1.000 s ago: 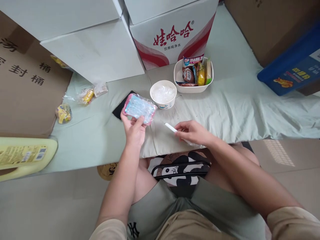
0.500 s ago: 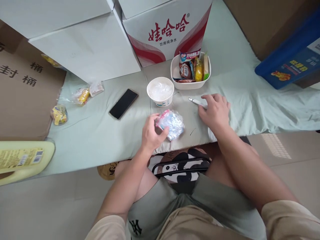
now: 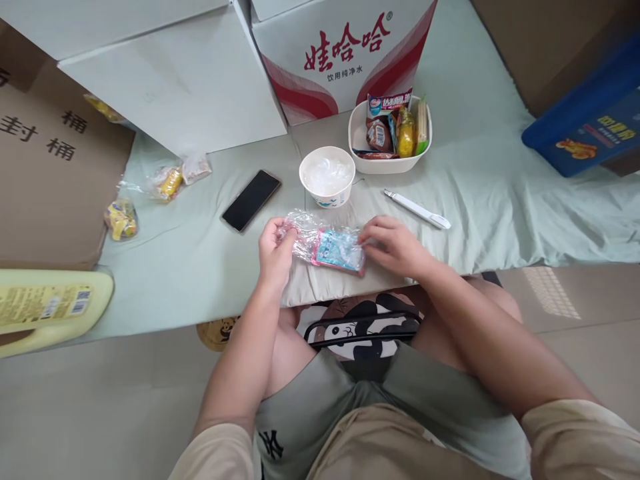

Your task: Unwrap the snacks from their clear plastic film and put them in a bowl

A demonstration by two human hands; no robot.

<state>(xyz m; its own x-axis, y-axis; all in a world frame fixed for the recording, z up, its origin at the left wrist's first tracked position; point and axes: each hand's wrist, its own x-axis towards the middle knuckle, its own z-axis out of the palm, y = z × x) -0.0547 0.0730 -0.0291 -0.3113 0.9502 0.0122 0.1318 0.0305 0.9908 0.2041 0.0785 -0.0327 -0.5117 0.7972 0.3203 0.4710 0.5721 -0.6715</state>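
A clear plastic packet [image 3: 327, 247] with a pink and blue item inside lies at the near edge of the pale green cloth surface [image 3: 210, 267]. My left hand [image 3: 274, 250] pinches the packet's crumpled left end. My right hand [image 3: 393, 245] grips its right end with curled fingers. A white pen-like tool [image 3: 417, 209] lies loose on the cloth just beyond my right hand. A white paper bowl [image 3: 327, 176] with clear plastic in it stands behind the packet.
A black phone [image 3: 251, 199] lies left of the bowl. A white tub [image 3: 420, 157] of wrapped snacks stands behind. White and red cartons [image 3: 345, 53] line the back, brown boxes [image 3: 45, 173] the left, a blue box [image 3: 585, 127] the right. Loose sweets [image 3: 121, 219] and a yellow bottle [image 3: 50, 310] sit left.
My right hand has let go of the white tool, which now lies on the cloth, and has come to the packet. My left hand has shifted to the packet's left end.
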